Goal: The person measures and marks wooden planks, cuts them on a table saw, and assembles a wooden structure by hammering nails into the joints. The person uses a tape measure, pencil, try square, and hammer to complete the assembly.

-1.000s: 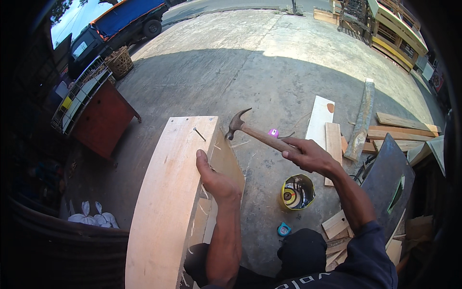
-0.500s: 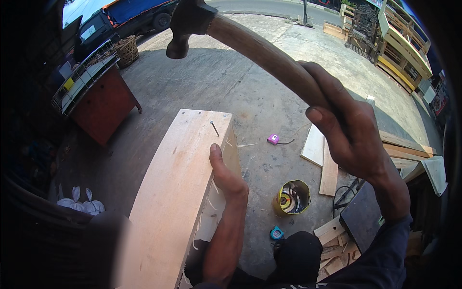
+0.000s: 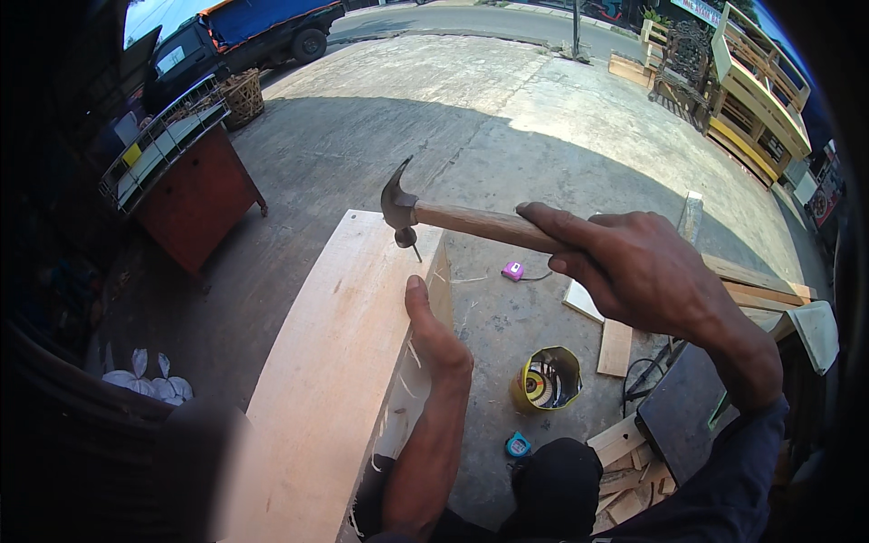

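Note:
My right hand [image 3: 638,271] is wrapped around the wooden handle of a claw hammer [image 3: 484,224]. The hammer's face meets the head of a nail [image 3: 417,253] that stands partly out of a pale wooden board [image 3: 317,362]. This long board slants up from the lower left, and a side panel runs down along its right edge. My left hand [image 3: 436,335] grips that edge, its thumb on the top face just below the nail and its other fingers hidden behind the wood. Another nail head [image 3: 353,217] sits flush at the board's far end.
On the concrete floor lie a purple tape measure [image 3: 513,271], a yellow tin [image 3: 522,385] with discs inside and a teal tape measure [image 3: 518,444]. Wood offcuts [image 3: 615,348] are at the right. A red cabinet [image 3: 195,199] stands left, and a truck [image 3: 244,41] is parked beyond.
My right hand has brought the hammer down from high above the board onto the nail. My left hand keeps its hold near the nail; the view has shifted slightly.

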Action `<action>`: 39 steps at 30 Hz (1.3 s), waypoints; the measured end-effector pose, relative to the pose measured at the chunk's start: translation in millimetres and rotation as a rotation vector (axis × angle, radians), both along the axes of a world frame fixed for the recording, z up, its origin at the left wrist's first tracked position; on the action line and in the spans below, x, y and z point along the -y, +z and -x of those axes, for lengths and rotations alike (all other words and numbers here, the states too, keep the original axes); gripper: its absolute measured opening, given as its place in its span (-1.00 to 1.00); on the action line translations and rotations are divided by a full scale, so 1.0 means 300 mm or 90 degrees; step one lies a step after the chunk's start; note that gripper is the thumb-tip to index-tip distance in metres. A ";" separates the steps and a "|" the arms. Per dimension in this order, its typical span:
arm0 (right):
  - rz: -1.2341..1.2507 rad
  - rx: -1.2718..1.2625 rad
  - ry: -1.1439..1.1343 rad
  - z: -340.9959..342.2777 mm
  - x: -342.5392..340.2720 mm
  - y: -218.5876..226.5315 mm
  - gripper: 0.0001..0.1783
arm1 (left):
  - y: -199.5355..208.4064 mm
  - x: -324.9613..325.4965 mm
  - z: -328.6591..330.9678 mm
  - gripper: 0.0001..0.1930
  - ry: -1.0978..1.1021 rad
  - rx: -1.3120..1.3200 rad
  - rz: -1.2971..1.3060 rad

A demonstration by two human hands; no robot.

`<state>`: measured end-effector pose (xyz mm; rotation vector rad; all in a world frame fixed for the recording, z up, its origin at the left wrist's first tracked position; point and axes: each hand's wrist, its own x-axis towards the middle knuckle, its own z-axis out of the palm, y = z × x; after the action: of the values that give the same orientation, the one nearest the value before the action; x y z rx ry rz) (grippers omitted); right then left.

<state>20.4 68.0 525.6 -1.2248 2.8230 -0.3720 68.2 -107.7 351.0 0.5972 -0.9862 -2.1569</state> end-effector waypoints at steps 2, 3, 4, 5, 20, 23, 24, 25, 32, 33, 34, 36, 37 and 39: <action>0.090 0.008 -0.044 0.000 0.002 -0.001 -0.37 | 0.009 -0.001 -0.003 -0.34 -0.006 -0.017 0.006; 0.203 0.007 -0.057 -0.001 0.002 0.002 -0.37 | 0.013 0.000 -0.002 -0.33 -0.001 -0.018 0.016; 0.256 0.006 -0.049 -0.004 0.000 0.000 -0.36 | 0.016 0.000 -0.006 -0.33 0.005 -0.015 0.015; 0.197 -0.001 -0.042 -0.006 -0.003 0.003 -0.36 | 0.020 0.004 -0.009 -0.33 0.011 -0.013 0.017; 0.124 -0.114 -0.041 -0.023 0.008 0.004 -0.35 | -0.009 0.012 -0.004 -0.32 -0.009 -0.028 0.030; 0.297 0.064 -0.085 -0.039 0.016 0.003 -0.36 | -0.008 0.013 -0.001 -0.32 0.018 -0.001 0.050; 0.125 0.009 -0.059 -0.040 0.017 0.001 -0.37 | -0.008 0.012 -0.003 -0.32 0.011 -0.003 0.035; -0.095 0.027 -0.020 -0.039 0.018 0.003 -0.39 | -0.007 0.011 -0.002 -0.32 0.004 -0.008 0.020; 0.205 -0.177 -0.003 -0.033 0.002 0.000 -0.37 | -0.027 0.016 0.010 -0.31 0.045 -0.005 0.078; 0.015 -0.062 0.009 -0.037 -0.001 0.000 -0.35 | -0.033 0.017 0.007 -0.30 0.031 0.004 0.063; -0.081 0.038 -0.002 -0.040 0.004 -0.003 -0.33 | -0.035 0.017 0.013 -0.29 0.019 -0.007 0.060; -0.014 -0.066 -0.034 -0.044 0.009 0.000 -0.33 | -0.040 0.020 0.021 -0.26 0.004 -0.018 0.075; 0.033 -0.141 -0.053 -0.048 0.008 0.005 -0.33 | -0.044 0.021 0.020 -0.24 0.013 -0.015 0.085; 0.343 -0.031 -0.100 -0.056 0.017 0.002 -0.36 | -0.050 0.022 0.017 -0.20 0.019 -0.002 0.092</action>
<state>37.3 62.9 526.1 -1.0789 2.9680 -1.1863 63.3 -114.4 336.1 0.5356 -1.1143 -2.0386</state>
